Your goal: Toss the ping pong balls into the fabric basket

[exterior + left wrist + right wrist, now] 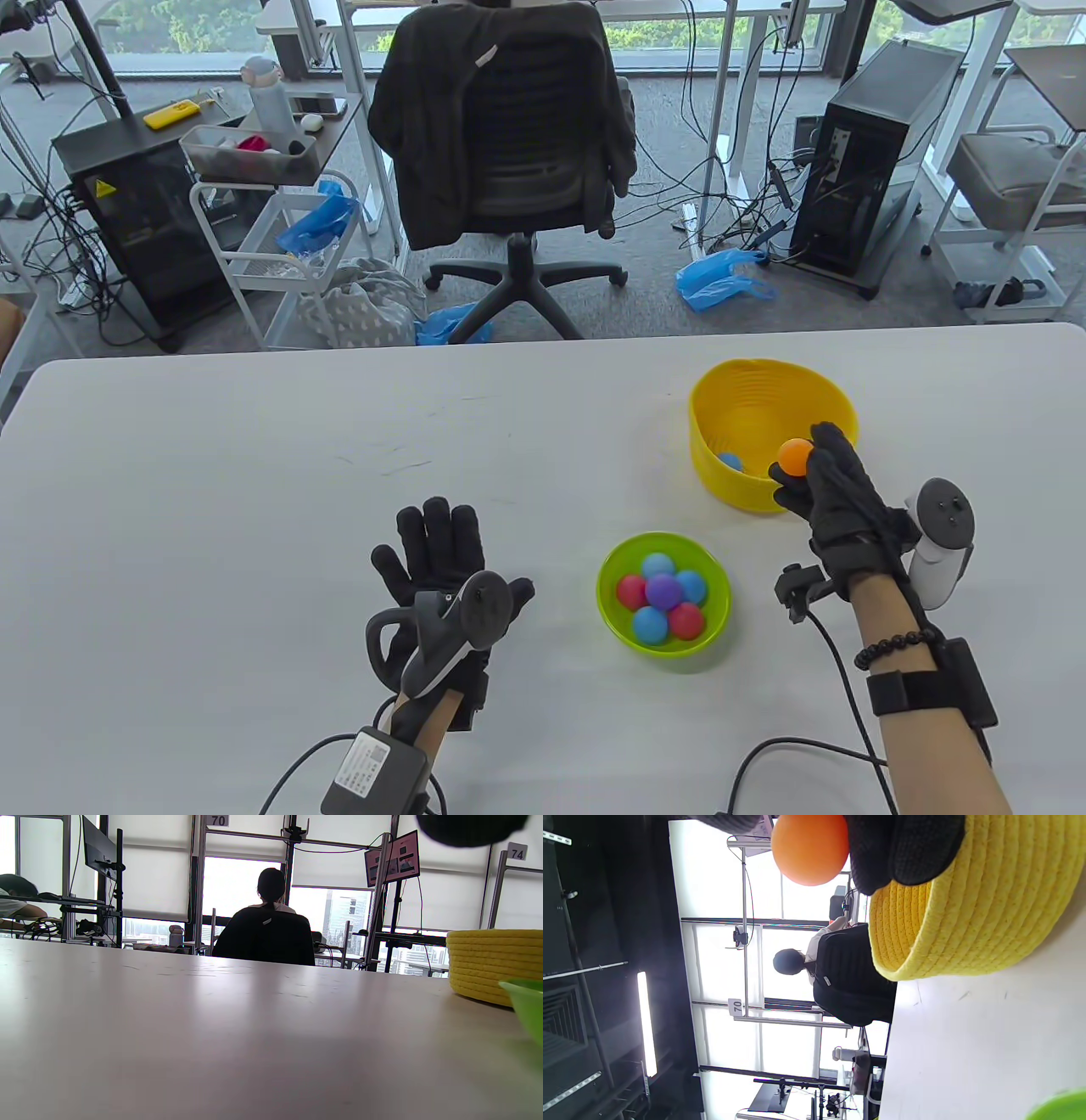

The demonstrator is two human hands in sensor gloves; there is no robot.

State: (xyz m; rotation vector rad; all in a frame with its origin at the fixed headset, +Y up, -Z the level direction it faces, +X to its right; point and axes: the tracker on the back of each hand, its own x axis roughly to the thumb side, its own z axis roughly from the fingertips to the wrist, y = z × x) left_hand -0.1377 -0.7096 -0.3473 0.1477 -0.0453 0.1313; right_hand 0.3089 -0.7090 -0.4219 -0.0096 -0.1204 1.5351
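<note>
Table view gives the whole layout: the right hand (836, 492) pinches an orange ping pong ball (796, 456) in its fingertips, right at the near rim of the yellow fabric basket (768, 386), which sits on the far right of the white bench (254, 475). One blue ball (730, 462) already lies inside the basket, something neither wrist camera shows. Nearer in and a little left stands a green bowl (664, 643), smooth and glossy, holding a cluster of blue, red and purple balls. The left hand (441, 577) lies flat on the bench to the left of the bowl, fingers spread wide and holding nothing.

Right wrist view, turned on its side, brings out the basket's make: coiled rope rows, ribbed and matte, with a rounded wall. The orange ball looks smooth against the knitted black glove fingers (903, 849) around it.

Left wrist view sits low over the bench, catching only the basket's ribbed side and a sliver of the bowl's green rim at the right edge.
</note>
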